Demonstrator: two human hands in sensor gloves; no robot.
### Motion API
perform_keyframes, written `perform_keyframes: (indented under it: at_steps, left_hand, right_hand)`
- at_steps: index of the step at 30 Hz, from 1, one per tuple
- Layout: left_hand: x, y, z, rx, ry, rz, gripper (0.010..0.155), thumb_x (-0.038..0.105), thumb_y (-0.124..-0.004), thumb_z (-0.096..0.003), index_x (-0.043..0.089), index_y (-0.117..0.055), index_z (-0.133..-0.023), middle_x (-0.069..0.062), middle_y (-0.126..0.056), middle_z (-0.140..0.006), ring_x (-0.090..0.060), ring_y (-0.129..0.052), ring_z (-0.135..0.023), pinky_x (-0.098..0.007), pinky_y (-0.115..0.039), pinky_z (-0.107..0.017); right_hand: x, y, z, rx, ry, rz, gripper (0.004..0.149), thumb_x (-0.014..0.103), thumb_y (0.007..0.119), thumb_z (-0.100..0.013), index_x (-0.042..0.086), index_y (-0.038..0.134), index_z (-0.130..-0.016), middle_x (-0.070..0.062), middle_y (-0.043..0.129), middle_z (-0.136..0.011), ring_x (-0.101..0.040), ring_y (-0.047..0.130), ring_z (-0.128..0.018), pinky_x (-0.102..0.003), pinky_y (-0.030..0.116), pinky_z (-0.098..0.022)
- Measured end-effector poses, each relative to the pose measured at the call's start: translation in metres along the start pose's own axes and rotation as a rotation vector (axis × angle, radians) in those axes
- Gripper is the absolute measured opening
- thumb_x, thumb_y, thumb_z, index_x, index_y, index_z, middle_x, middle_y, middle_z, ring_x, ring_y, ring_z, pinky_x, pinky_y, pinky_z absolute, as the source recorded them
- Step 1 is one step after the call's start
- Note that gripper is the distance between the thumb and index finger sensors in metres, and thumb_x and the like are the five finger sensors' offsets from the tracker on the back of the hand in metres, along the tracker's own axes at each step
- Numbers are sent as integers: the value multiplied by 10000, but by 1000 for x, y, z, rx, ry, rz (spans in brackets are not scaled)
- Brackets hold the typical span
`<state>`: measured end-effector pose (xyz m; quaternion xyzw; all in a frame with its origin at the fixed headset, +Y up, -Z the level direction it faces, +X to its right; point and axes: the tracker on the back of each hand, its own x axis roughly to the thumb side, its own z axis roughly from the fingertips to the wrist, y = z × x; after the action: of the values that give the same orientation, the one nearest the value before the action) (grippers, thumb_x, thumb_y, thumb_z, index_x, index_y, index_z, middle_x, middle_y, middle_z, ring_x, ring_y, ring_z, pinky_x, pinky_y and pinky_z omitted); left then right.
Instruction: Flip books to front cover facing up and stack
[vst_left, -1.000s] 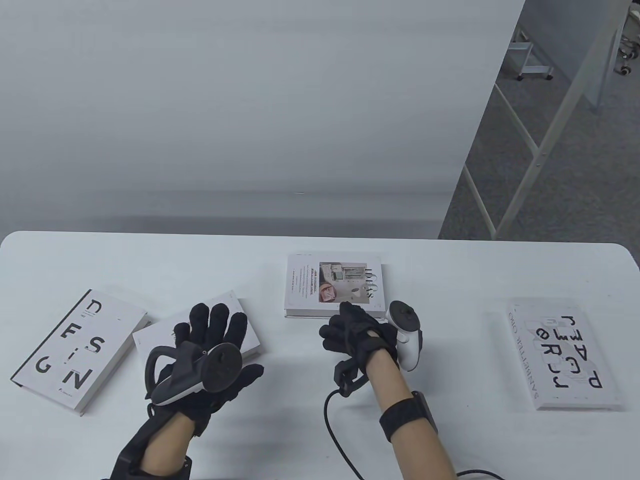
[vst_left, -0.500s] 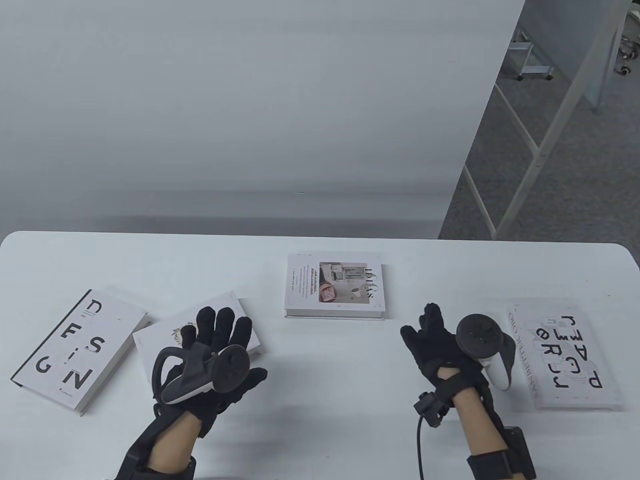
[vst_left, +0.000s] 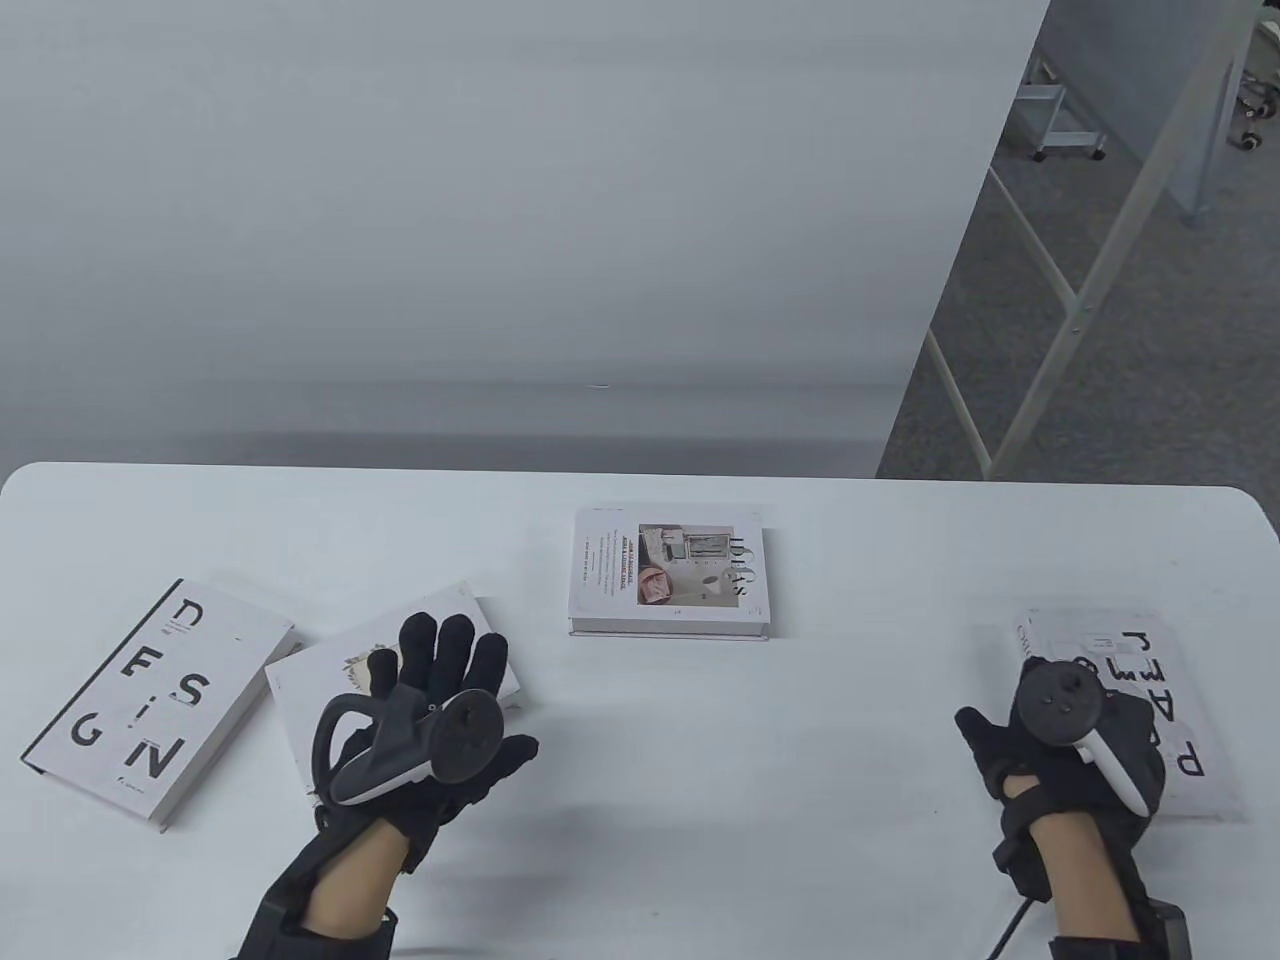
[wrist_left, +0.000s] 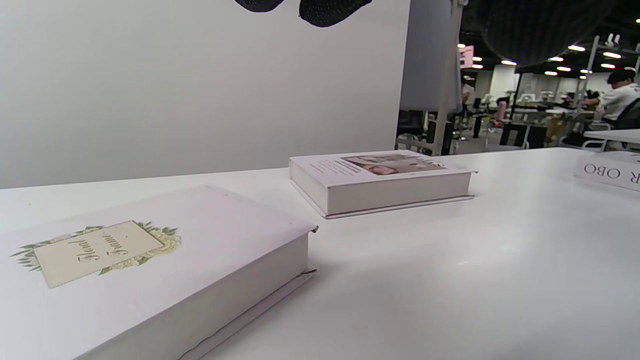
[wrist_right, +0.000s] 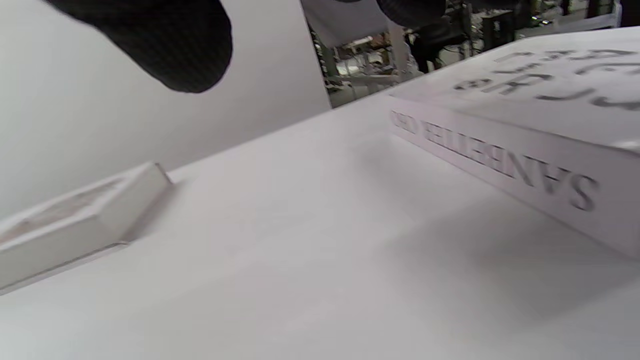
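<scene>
Four white books lie on the table (vst_left: 700, 880). The "DESIGN" book (vst_left: 150, 700) is at the far left. A book with a floral label (vst_left: 300, 700) lies beside it, also in the left wrist view (wrist_left: 150, 270). My left hand (vst_left: 440, 690) is over it with fingers spread and holds nothing. A book with photos on its cover (vst_left: 668, 572) lies in the middle. A large-lettered book (vst_left: 1170, 690) lies at the right. My right hand (vst_left: 1050, 740) is at its left edge, over the spine (wrist_right: 500, 155), fingers apart and empty.
The table's far edge meets a grey partition wall (vst_left: 500, 250). To the right of it, floor and metal table legs (vst_left: 1070, 300) show. A cable (vst_left: 1010, 925) trails from my right wrist toward the near edge.
My right hand left the middle book's near edge and swept right to the left edge of the large-lettered book. My left hand stayed over the floral book, shifting slightly.
</scene>
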<state>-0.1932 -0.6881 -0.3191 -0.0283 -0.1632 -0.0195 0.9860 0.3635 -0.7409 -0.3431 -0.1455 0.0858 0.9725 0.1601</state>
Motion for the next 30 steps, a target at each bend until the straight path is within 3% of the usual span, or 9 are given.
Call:
perform_keyframes:
  at_steps: [4, 14, 17, 20, 23, 30]
  left_hand:
    - [-1, 0, 0, -1, 3, 3, 949, 700, -615, -448, 87, -364, -1127, -297, -270, -1122, -629, -219, -973, -765, -358, -644]
    - [-3, 12, 6, 48, 3, 28, 942, 697, -616, -451, 87, -371, -1126, -295, -278, -1124, -629, -227, -976, -763, -362, -646]
    - [-5, 13, 6, 53, 2, 36, 942, 696, -617, -451, 87, -372, -1126, -296, -280, -1123, -630, -228, -975, -763, -363, -646]
    - [-6, 12, 7, 48, 6, 37, 941, 698, -616, -451, 89, -376, -1126, -295, -285, -1125, -630, -232, -975, -762, -365, -646]
    - [-6, 8, 4, 30, 3, 36, 940, 697, -617, -451, 88, -378, -1125, -296, -287, -1124, -630, -233, -975, -762, -366, -646]
    - [-3, 0, 1, -2, 0, 25, 936, 695, -618, -450, 90, -384, -1125, -292, -296, -1125, -628, -239, -977, -760, -370, -647]
  right_hand:
    - [-28, 8, -8, 4, 77, -38, 835, 470, 740, -504, 7, 289, -1032, -397, 329, -1038, -678, 299, -902, -851, 301, -542]
    - [-63, 1, -19, -5, 231, -99, 727, 329, 727, -520, 80, 282, -1039, -324, 259, -1075, -617, 197, -948, -798, 199, -615]
    - [-74, 5, -23, 19, 262, -132, 664, 269, 714, -521, 124, 326, -1041, -278, 272, -1089, -588, 188, -961, -771, 179, -633]
    - [-85, 8, -25, 43, 292, -168, 569, 207, 707, -517, 167, 478, -1037, -232, 283, -1099, -549, 184, -975, -741, 171, -653]
    - [-90, 10, -26, 55, 291, -196, 550, 171, 714, -511, 189, 505, -1020, -201, 299, -1090, -526, 224, -975, -728, 208, -663]
    - [-70, 10, -26, 27, 248, -41, 533, 145, 745, -493, 167, 583, -1000, -252, 438, -1063, -555, 425, -939, -680, 387, -682]
